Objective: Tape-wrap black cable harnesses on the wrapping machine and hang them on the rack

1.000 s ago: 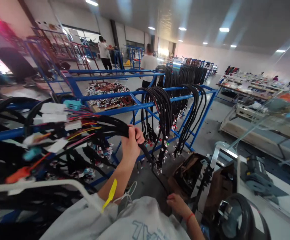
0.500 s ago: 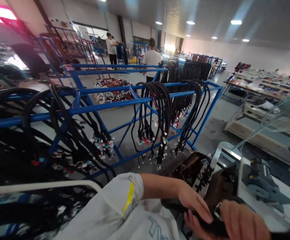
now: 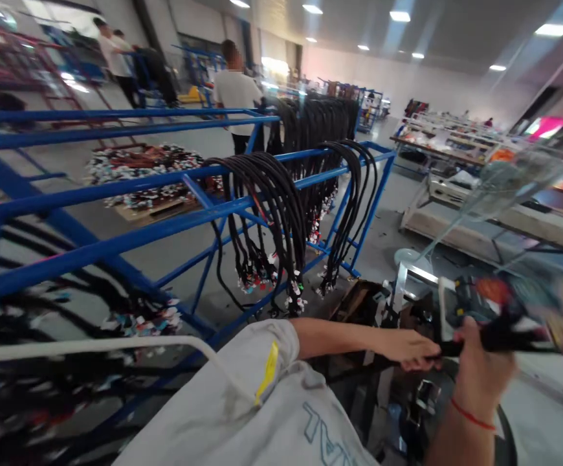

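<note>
A black wire harness (image 3: 450, 349) stretches between my hands at the lower right of the head view. My left hand (image 3: 411, 348) is closed around its nearer part, with the arm reaching across my front. Farther right, my right hand (image 3: 485, 362), with a red string at the wrist, grips the harness too, thumb on top. Beyond that hand the harness end is smeared by motion. Below my hands is a dark area with a small shiny metal part (image 3: 427, 395). Behind the harness sits a grey machine (image 3: 470, 301) on a white bench, partly covered.
A blue rack (image 3: 131, 238) runs along the left and ahead, with black harnesses (image 3: 274, 194) hanging from it. A pale tube (image 3: 116, 349) crosses at lower left. A fan (image 3: 497, 188) stands at right. A person (image 3: 237, 90) is behind the rack, others farther back.
My view has turned right. Both hands have moved up and farther apart along the harness, the right hand now raised in front of the bench machine.
</note>
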### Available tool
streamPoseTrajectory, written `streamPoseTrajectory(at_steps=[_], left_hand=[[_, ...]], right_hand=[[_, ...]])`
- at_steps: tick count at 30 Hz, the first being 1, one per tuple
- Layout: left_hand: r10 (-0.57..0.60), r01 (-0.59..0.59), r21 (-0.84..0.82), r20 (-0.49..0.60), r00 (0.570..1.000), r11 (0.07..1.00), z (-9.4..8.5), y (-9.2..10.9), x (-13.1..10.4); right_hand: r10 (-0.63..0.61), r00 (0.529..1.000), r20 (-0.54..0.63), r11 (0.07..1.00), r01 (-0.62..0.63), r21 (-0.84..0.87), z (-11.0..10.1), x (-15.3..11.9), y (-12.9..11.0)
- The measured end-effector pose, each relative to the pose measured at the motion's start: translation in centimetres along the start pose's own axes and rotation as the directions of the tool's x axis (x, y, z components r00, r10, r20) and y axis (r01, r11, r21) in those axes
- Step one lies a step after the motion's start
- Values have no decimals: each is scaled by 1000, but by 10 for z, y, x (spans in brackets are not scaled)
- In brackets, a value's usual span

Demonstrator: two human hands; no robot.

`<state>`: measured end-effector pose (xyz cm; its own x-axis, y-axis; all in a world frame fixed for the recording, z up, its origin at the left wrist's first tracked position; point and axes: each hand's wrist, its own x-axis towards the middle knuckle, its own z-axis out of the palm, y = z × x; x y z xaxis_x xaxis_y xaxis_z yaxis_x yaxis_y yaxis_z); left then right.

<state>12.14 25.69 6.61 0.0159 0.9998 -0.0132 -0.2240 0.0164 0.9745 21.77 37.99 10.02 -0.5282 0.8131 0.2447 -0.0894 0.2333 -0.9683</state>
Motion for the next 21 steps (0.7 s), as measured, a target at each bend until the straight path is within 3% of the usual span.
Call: streamPoseTrajectory(at_steps=[2, 4, 6, 8, 10, 12, 14, 16, 18, 20, 21], left_hand=[[-74, 123, -292, 174, 982, 948, -11, -2, 6], [-87, 241, -460, 331, 940, 855, -12, -7, 8], [-90, 307, -511, 404, 910, 803, -5, -16, 5], [-89, 319, -493, 433, 897, 809, 5, -26, -1], [-71, 304, -425, 482, 873, 852, 10, -33, -6], [-67, 224, -257, 504, 861, 940, 8, -33, -7], [-61, 63, 7, 400, 915, 998, 2, -29, -6], [-9, -50, 276, 208, 978, 960, -5, -26, -3], [53, -78, 461, 67, 996, 884, -10, -27, -1], [77, -95, 539, 55, 995, 837, -16, -31, -1], [43, -94, 530, 108, 993, 843, -20, -34, -2]], right_hand=[[74, 991, 114, 979, -94, 181, 17, 1, -14], [76, 971, 225, 929, -151, 337, 26, -7, -22], [13, 985, 171, 893, -89, 440, 28, -19, -25], [-67, 994, 92, 861, 12, 508, 25, -32, -26], [-100, 993, 70, 856, 49, 515, 19, -43, -27], [-55, 995, 79, 868, 8, 496, 13, -50, -26], [27, 999, 26, 887, -36, 460, 12, -54, -23], [86, 990, -110, 897, -29, 440, 16, -55, -15], [121, 965, -233, 896, -5, 444, 20, -57, -5], [165, 947, -274, 897, -29, 441, 17, -61, 2], [185, 945, -270, 897, -50, 440, 12, -63, 3]])
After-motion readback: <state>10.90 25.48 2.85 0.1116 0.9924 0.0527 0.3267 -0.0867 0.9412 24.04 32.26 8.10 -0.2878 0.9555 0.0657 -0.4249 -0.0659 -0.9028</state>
